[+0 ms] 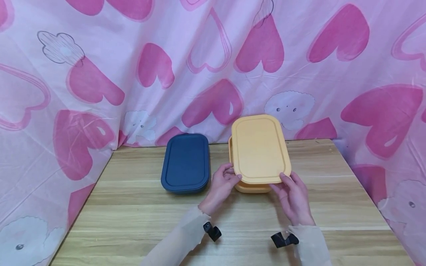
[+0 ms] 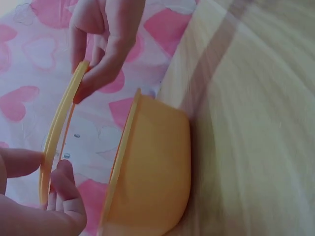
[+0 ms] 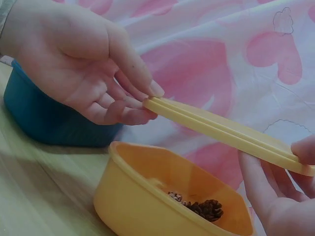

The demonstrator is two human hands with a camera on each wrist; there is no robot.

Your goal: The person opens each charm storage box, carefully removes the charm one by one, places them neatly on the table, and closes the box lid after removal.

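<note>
Both hands hold a yellow lid by its near corners, raised above a yellow food box. My left hand pinches the near left corner, thumb on top and fingers beneath. At the near right corner, my right hand pinches the lid the same way. The left wrist view shows a gap between the lid and the box. Inside the box, a brown pine cone and a smaller speckled piece lie in the right wrist view; the lid hides them from the head view.
A dark blue box with its lid on stands left of the yellow one. Both are on a wood-grain table. A pink heart-patterned cloth hangs behind the table and along its sides.
</note>
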